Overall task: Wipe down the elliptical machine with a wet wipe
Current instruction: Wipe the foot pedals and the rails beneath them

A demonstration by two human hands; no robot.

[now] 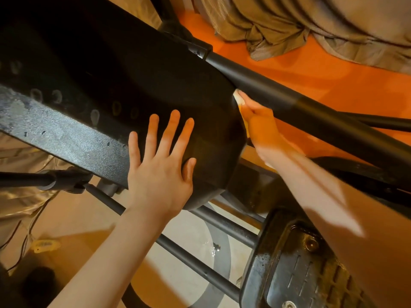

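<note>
A person leans over an elliptical (138, 70), whose black housing fills the upper left of the head view. The left hand (159, 172) lies flat on the rounded end of the housing, fingers straight and spread, grasping nothing. The right hand (259, 127) reaches down the far side of that same end, fingers curled around a pale wipe (239, 97) and pressing it against the housing's edge, just below a black tube (289, 94) that runs diagonally toward the right. Only a small corner of the wipe shows past the fingertips (the rest is hidden in the grip). A grey, speckled band of the housing (55, 134) runs along its lower left face. A wet-looking black pedal (295, 270) sits at lower right, beneath the right forearm. Crumpled tan cloth (311, 25) lies on an orange surface (311, 70) at the top right.
</note>
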